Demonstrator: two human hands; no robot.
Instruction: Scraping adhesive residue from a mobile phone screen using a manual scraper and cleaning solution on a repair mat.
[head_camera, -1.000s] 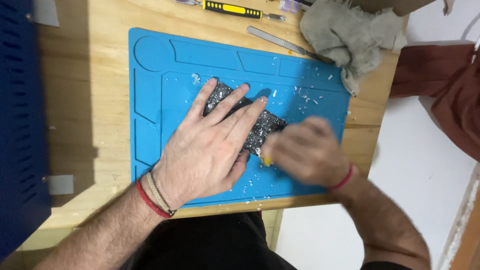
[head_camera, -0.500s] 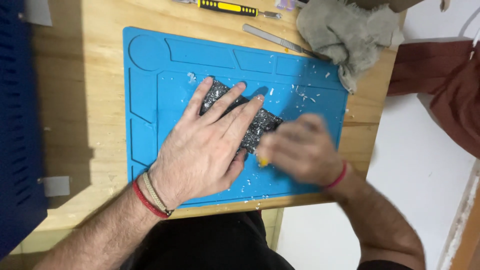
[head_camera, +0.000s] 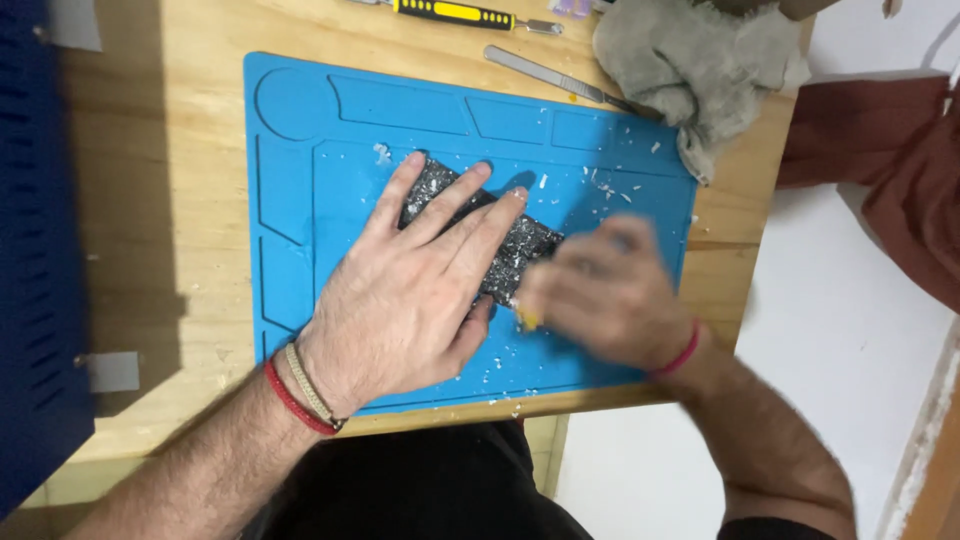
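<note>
**Left hand pins dark slab on mat, right hand blurred at its near end**

Left hand (head_camera: 410, 300): flat, palm down, fingers spread and extended across a dark rectangular slab with a cracked, glittery surface (head_camera: 520, 243). It presses on the slab without wrapping it. Red cord and a beige woven band sit at the wrist.

The slab lies on the blue silicone work mat with moulded compartments (head_camera: 300, 230), about mid-mat, running diagonally from upper left to lower right. The far corner and the right portion show; the rest is under the left hand.

Right hand (head_camera: 605, 290): motion-blurred, at the slab's lower-right end and touching or just beside it. The fingers look curled, and a small yellow tip (head_camera: 528, 320) pokes out below them, but I cannot tell whether the grip is closed on it or what tool it is. There is a red band on this wrist too.

White flakes and chips are scattered over the mat, densest around the slab's right side and along the mat's near edge.

The mat sits on a light wooden tabletop (head_camera: 170, 200). At the far edge lie a yellow-and-black handled screwdriver (head_camera: 455, 13), a slim grey metal blade tool (head_camera: 555, 78) and a crumpled grey cloth (head_camera: 700, 65), the cloth overlapping the mat's far right corner. A blue perforated panel (head_camera: 35, 250) stands to the left.
</note>
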